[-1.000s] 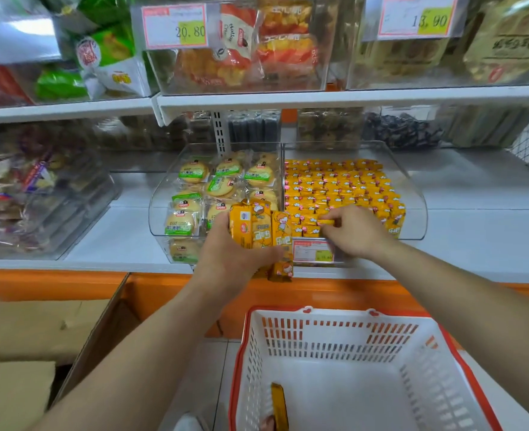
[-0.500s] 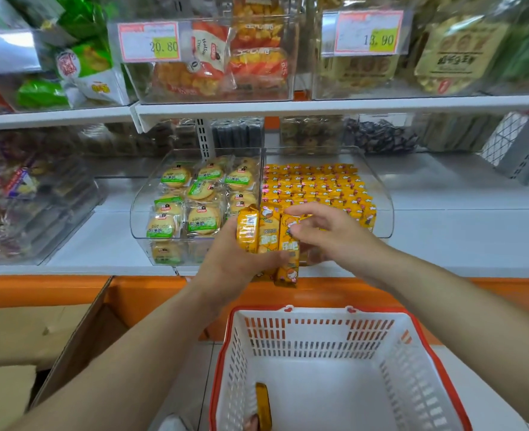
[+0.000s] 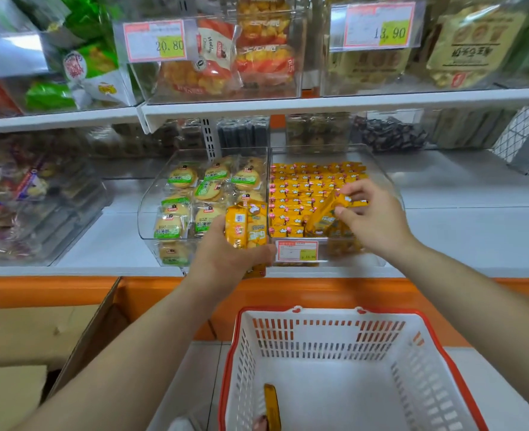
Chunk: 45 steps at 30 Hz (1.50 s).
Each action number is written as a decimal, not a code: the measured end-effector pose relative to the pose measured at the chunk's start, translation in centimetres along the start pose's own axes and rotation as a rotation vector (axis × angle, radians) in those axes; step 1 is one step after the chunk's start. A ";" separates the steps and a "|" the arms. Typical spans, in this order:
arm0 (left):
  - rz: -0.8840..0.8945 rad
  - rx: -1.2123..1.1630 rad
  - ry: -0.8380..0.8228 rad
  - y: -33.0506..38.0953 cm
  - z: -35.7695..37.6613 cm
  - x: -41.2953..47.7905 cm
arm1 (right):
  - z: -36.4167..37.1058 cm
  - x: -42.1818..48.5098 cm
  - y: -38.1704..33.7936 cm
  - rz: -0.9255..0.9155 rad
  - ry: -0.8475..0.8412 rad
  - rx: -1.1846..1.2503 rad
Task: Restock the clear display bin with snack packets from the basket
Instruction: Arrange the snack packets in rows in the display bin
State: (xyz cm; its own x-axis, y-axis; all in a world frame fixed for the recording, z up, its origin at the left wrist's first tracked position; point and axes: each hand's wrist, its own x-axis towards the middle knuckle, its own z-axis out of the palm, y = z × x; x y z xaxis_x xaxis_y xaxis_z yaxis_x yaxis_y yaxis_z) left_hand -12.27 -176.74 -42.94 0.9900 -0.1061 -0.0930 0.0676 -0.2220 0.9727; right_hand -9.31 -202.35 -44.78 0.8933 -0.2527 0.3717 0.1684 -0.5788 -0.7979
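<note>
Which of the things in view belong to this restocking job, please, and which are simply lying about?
Job: yellow packets in left hand; packet in right hand; clear bin; basket.
Lying about: biscuit bin; cardboard box; price tag.

Bright, even overhead light on my feed, shadows v. soft. Glare on clear bin fronts (image 3: 288, 88) & price tags (image 3: 154, 40). Wide-angle bends shelf edge (image 3: 319, 102); left-side packets (image 3: 24, 188) blurry, centre sharp.

A single wide-angle head camera looks forward and slightly down from close range, facing the white shelf (image 3: 443, 225) square-on at arm's reach, with the upper shelf (image 3: 319, 104) near the top edge and the basket (image 3: 437, 346) close below at the bottom.
</note>
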 end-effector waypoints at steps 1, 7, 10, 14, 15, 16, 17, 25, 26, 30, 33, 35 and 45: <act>0.008 0.005 -0.012 0.0 0.0 -0.1 | 0.3 0.1 0.3 -0.005 -0.035 -0.022; 0.000 0.013 -0.013 0.1 0.3 -0.4 | 1.7 1.0 1.2 -0.119 -0.195 -0.280; 0.001 0.011 -0.034 0.1 0.6 -0.4 | 2.3 1.4 1.5 -0.095 -0.159 -0.315; 0.006 0.026 -0.062 0.0 0.8 -0.4 | 2.4 1.6 1.7 -0.045 -0.168 -0.297; 0.008 0.032 -0.065 0.0 0.9 -0.3 | 2.4 1.7 1.8 -0.046 -0.175 -0.287; 0.008 0.036 -0.064 -0.1 0.9 -0.3 | 2.3 1.7 1.8 -0.051 -0.182 -0.270; 0.008 0.036 -0.062 0.0 1.0 -0.2 | 2.3 1.6 1.7 -0.058 -0.186 -0.249; 0.014 0.049 -0.066 0.0 1.1 -0.2 | 2.6 1.6 1.3 -0.054 -0.224 -0.150; 0.010 0.046 -0.067 0.0 1.1 -0.2 | 2.6 1.8 1.1 -0.044 -0.224 -0.124; 0.005 0.038 -0.074 0.0 1.2 -0.1 | 3.1 3.1 0.4 0.006 -0.333 -0.184; 0.008 0.028 -0.074 -0.1 1.3 0.1 | 3.2 4.6 0.0 0.068 -0.490 -0.234; 0.011 0.028 -0.069 -0.2 1.4 0.2 | 3.4 4.9 0.0 0.069 -0.541 -0.276; 0.032 0.041 -0.093 -0.3 2.0 0.3 | 3.2 4.8 -0.6 0.050 -0.602 -0.320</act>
State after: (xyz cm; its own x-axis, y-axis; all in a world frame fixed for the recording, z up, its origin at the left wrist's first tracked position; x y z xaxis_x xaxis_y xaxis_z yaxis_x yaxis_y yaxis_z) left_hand -12.24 -178.63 -43.64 0.9756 -0.2029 -0.0836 0.0294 -0.2565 0.9661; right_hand -3.80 -200.75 -44.03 0.9885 0.1366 -0.0645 0.0721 -0.8017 -0.5934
